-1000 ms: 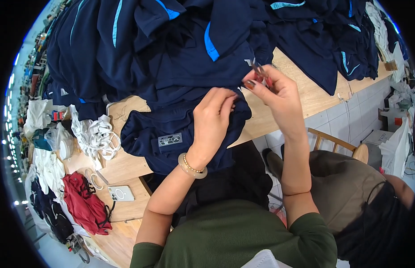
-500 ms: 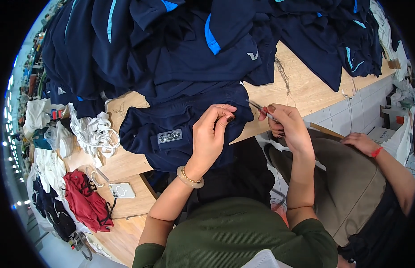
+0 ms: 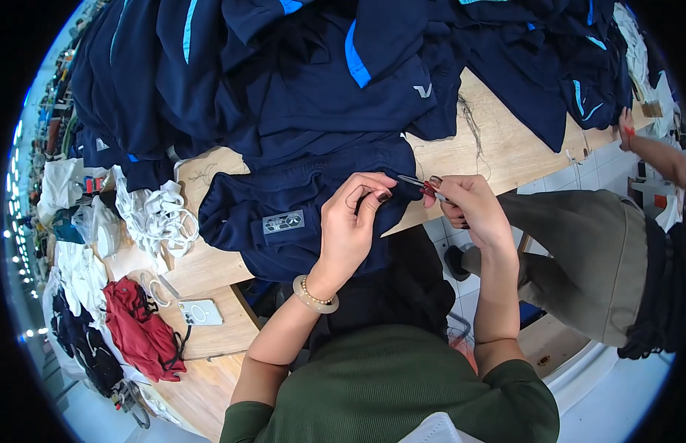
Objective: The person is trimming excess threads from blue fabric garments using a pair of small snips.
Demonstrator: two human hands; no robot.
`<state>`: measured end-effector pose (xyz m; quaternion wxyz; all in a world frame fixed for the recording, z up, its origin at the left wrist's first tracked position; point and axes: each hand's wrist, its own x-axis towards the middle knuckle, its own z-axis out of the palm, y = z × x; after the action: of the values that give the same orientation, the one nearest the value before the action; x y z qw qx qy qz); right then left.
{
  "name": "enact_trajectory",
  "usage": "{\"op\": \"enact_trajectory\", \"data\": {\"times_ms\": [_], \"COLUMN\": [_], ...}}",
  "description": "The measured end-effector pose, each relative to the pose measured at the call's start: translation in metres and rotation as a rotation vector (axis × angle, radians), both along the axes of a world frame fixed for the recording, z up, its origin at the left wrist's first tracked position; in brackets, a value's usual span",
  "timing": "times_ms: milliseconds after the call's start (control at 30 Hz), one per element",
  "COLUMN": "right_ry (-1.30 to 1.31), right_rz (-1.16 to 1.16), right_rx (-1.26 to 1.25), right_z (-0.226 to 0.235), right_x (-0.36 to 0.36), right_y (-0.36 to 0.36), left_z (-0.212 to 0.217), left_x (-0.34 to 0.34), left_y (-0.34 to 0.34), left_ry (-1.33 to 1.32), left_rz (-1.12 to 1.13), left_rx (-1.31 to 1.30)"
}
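Observation:
My left hand (image 3: 349,225) is closed in a pinch above a folded navy garment (image 3: 243,199); whatever lies between its fingertips is too small to make out. Thread snips (image 3: 411,181) with red on the grip are held in my right hand (image 3: 472,210). Their pointed blades reach left, close beside the left fingertips. A grey printed patch (image 3: 283,222) shows on the garment, which lies at the table's near edge, partly hidden behind my left hand.
Navy garments with blue trim (image 3: 306,96) are heaped across the far side. Loose dark threads (image 3: 470,122) lie on the wooden table (image 3: 516,140). White straps (image 3: 154,218), a red bag (image 3: 140,325) and a phone (image 3: 201,313) are at left. Another person (image 3: 586,258) stands at right.
The snips have moved slightly left and up, bringing their blades to my left fingertips. The other person has shifted right, with a hand now at the table's far right end.

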<state>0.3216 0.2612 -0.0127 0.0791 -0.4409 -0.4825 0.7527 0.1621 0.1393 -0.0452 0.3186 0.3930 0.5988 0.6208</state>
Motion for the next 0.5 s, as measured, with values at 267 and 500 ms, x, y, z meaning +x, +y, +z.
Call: {"op": "enact_trajectory", "data": {"times_ms": [267, 500], "right_ry": [0.02, 0.05], "right_rz": [-0.002, -0.016], "right_rx": [-0.027, -0.027], "right_z": [-0.0049, -0.0091], "right_x": [-0.0024, -0.002], "right_y": [-0.0008, 0.0004], "left_z": [-0.0003, 0.0006], "left_x": [0.001, 0.001], "left_y": [0.0, -0.0002], "left_ry": [-0.012, -0.021], "left_rz": [0.0, -0.008], "left_rx": [-0.007, -0.015]}}
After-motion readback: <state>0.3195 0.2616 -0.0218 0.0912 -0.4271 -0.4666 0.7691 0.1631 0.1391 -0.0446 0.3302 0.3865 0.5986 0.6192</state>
